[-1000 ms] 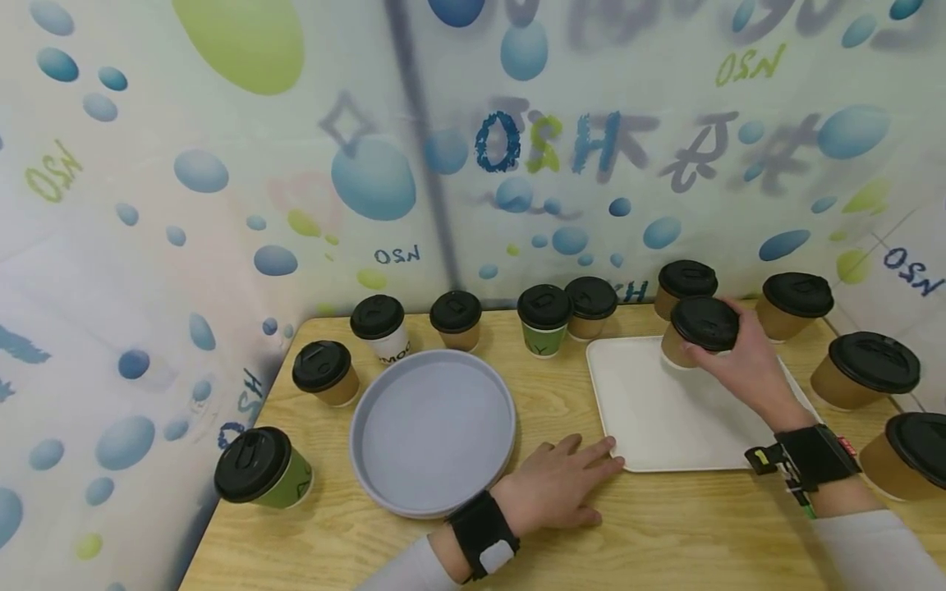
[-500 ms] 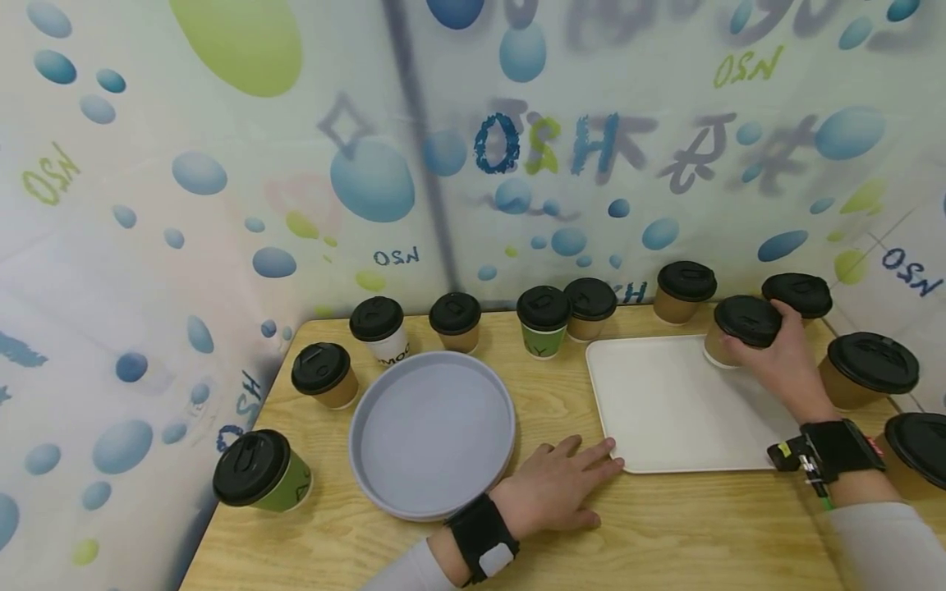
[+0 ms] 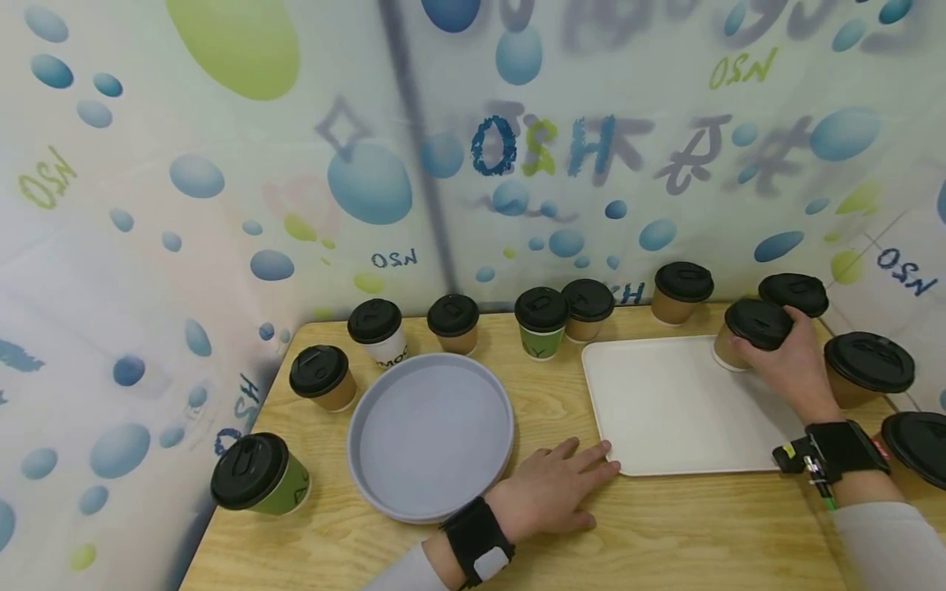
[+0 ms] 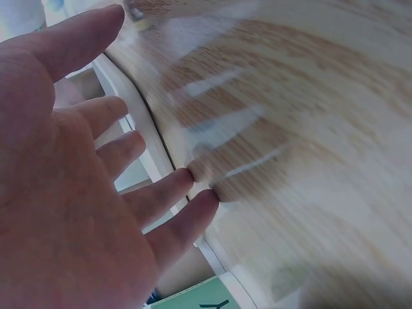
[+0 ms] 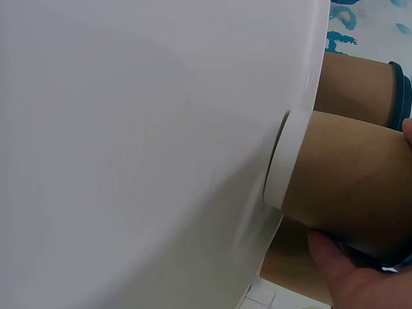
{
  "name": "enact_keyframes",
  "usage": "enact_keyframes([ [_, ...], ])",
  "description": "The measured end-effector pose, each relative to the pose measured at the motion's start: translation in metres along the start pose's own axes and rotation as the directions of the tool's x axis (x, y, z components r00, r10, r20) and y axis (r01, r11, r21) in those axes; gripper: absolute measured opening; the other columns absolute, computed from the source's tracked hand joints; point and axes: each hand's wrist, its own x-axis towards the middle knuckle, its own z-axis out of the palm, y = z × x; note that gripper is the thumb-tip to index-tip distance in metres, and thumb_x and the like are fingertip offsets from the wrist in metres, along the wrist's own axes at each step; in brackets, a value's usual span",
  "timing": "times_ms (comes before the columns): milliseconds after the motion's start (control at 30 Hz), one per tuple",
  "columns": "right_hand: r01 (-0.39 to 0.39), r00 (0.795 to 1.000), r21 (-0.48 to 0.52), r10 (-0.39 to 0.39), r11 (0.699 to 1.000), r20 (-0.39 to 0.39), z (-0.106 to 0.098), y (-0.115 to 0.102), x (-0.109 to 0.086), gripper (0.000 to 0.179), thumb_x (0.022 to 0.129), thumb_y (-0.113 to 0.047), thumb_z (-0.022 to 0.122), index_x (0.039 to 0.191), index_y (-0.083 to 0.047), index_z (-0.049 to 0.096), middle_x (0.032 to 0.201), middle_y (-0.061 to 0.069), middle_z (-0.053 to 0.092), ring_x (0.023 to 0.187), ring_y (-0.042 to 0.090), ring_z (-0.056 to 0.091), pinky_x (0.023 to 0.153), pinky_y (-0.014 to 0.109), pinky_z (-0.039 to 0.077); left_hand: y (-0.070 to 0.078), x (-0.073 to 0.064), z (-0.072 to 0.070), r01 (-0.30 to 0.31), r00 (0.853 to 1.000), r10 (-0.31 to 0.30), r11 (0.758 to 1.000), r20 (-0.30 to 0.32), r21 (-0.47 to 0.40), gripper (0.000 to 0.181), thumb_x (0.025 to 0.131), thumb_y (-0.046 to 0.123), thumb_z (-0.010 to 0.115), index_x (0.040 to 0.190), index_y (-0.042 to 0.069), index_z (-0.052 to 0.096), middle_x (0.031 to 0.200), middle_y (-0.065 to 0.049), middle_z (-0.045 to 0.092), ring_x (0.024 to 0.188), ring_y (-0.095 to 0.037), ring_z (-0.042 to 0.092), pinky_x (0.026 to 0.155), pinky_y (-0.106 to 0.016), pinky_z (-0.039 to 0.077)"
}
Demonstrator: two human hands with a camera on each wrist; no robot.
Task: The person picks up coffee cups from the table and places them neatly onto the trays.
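Note:
My right hand (image 3: pixel 794 365) grips a brown paper coffee cup (image 3: pixel 732 346) with a black lid, at the far right part of the white rectangular tray (image 3: pixel 665 410). In the right wrist view the white base of the coffee cup (image 5: pixel 354 180) is at the tray's surface near its edge; whether it touches cannot be told. My left hand (image 3: pixel 550 488) lies on the table with fingers spread, fingertips by the tray's near left corner. Its palm and straight fingers show in the left wrist view, holding nothing. A round grey tray (image 3: pixel 432 435) stands left of this hand.
Lidded cups line the table's edges: a large green cup (image 3: pixel 284 488), a brown cup (image 3: pixel 336 392), a white cup (image 3: pixel 388 349), a small green cup (image 3: pixel 539 343) and several brown ones. On the right, a brown cup (image 3: pixel 850 386) stands close to my right wrist. A printed curtain (image 3: pixel 355 123) hangs behind.
My right hand has carried the coffee cup rightward over the white tray, toward its far right corner, moving only slightly in the last half second. The left hand has stayed in place.

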Motion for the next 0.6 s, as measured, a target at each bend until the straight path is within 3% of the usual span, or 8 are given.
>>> enact_keyframes([
  [600, 0.017, 1.0, 0.027, -0.017, 0.999, 0.002, 0.003, 0.001, 0.0, 0.101, 0.094, -0.029, 0.072, 0.158, 0.014, 0.006, 0.155, 0.046, 0.017, 0.139, 0.063, 0.026, 0.112, 0.072, 0.023, -0.003, -0.014, -0.001, -0.003, 1.0, 0.003, 1.0, -0.026, 0.002, 0.072, 0.096, 0.05, 0.071, 0.159, 0.036, 0.04, 0.168, 0.011, 0.029, 0.145, -0.022, 0.042, 0.102, -0.041, 0.049],
])
